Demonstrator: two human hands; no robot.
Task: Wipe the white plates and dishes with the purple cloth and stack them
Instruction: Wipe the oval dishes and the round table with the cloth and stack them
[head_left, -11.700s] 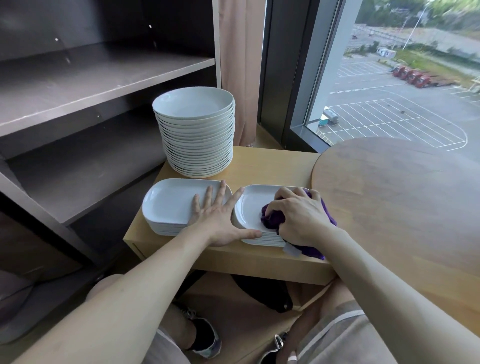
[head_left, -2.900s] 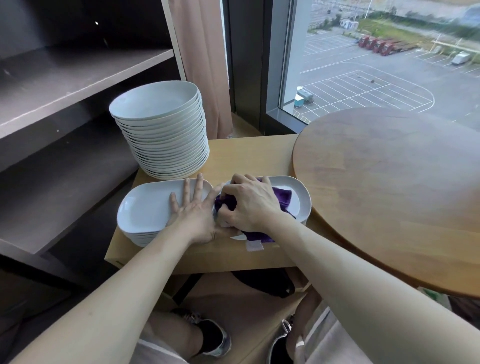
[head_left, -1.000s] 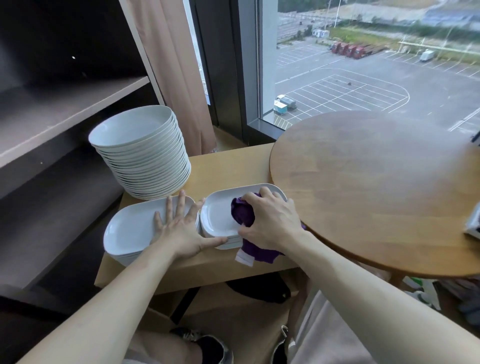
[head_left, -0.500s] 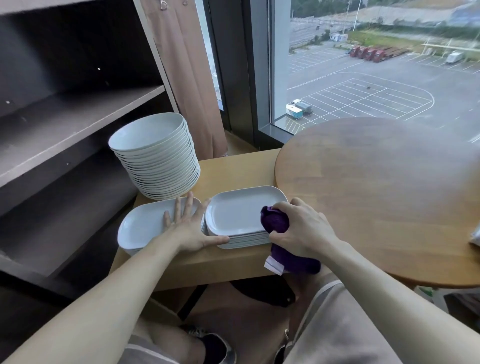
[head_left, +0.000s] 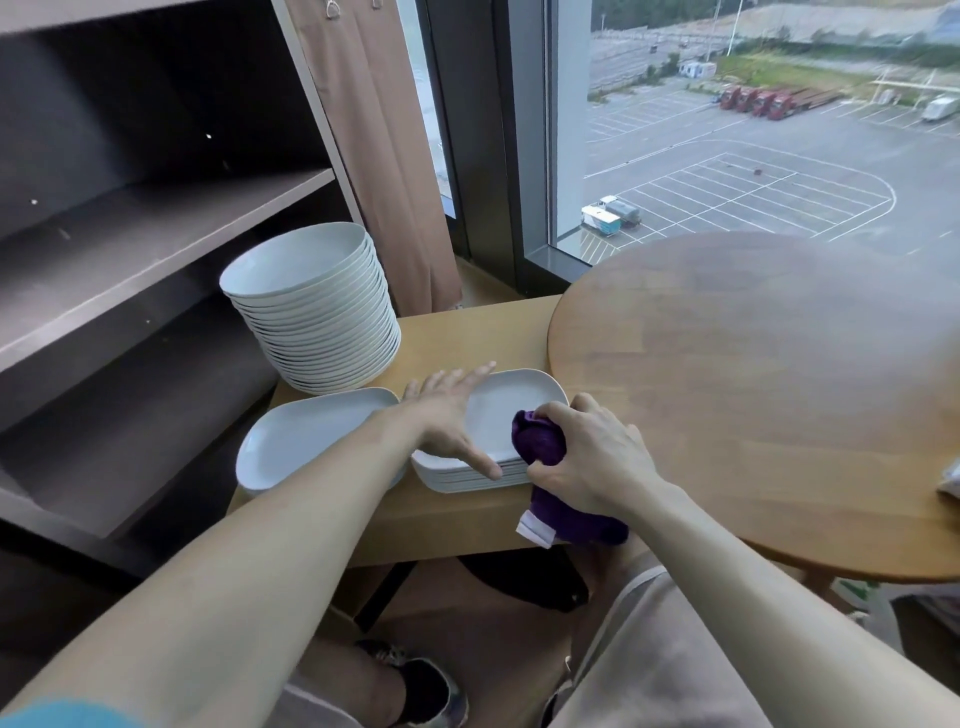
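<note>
two dish stacks (head_left: 317, 441) (head_left: 511, 410) sit side by side before the bowl stack (head_left: 317, 306), left of the round table (head_left: 769, 384).

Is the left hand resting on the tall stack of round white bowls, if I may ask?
No, the left hand lies across the right-hand stack of rectangular white plates.

You had a single wide-angle view, worn on your head. It looked forward and down from close above the low tabletop (head_left: 467, 338), with the white plates (head_left: 498, 410) near mid-frame. It took in the shelf unit (head_left: 156, 249) on the left, the round tabletop (head_left: 753, 389) on the right and the window (head_left: 727, 156) far ahead.
</note>
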